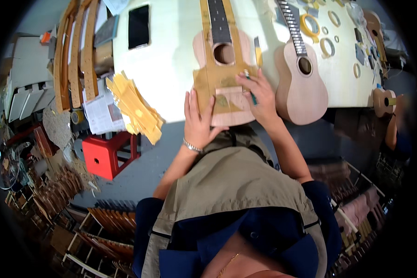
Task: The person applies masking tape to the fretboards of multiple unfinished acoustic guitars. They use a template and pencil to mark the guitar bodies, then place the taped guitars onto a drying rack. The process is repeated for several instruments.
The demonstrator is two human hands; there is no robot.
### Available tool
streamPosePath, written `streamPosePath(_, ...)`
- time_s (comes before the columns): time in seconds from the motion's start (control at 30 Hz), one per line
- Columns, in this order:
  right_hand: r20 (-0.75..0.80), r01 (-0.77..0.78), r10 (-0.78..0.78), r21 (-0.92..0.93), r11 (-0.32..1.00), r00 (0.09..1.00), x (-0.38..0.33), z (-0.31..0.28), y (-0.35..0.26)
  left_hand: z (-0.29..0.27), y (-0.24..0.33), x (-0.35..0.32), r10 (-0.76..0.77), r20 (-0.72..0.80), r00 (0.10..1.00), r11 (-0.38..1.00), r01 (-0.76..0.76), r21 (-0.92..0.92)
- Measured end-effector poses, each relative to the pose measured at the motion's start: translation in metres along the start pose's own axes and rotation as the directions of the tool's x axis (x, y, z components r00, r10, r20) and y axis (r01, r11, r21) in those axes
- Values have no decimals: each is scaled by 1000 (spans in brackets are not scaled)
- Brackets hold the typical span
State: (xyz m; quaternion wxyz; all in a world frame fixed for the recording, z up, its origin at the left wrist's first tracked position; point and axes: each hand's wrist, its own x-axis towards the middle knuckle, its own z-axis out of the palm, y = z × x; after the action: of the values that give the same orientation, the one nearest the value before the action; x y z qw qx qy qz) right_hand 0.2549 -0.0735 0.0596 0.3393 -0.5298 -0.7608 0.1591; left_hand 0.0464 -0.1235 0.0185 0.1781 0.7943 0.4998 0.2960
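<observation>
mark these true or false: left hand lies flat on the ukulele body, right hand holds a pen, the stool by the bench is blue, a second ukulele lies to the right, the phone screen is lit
1. The left hand lies flat on the ukulele body: true.
2. The right hand holds a pen: true.
3. The stool is blue: false, it is red.
4. A second ukulele lies to the right: true.
5. The phone screen is lit: false, it is dark.

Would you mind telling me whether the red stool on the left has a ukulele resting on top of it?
No, the red stool has a bare top, while the unfinished ukuleles lie on the white table.
</observation>
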Motion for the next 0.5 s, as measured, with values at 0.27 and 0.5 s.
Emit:
streamPosePath(0.27,-16,71,-70,121,990,997,-1,19,-10,6,-2,-2,31,-39,999,999,-31,9)
streamPosePath(0.5,39,47,-36,-334,941,999,7,-4,-9,6,-3,-2,31,-44,999,1000,-31,5)
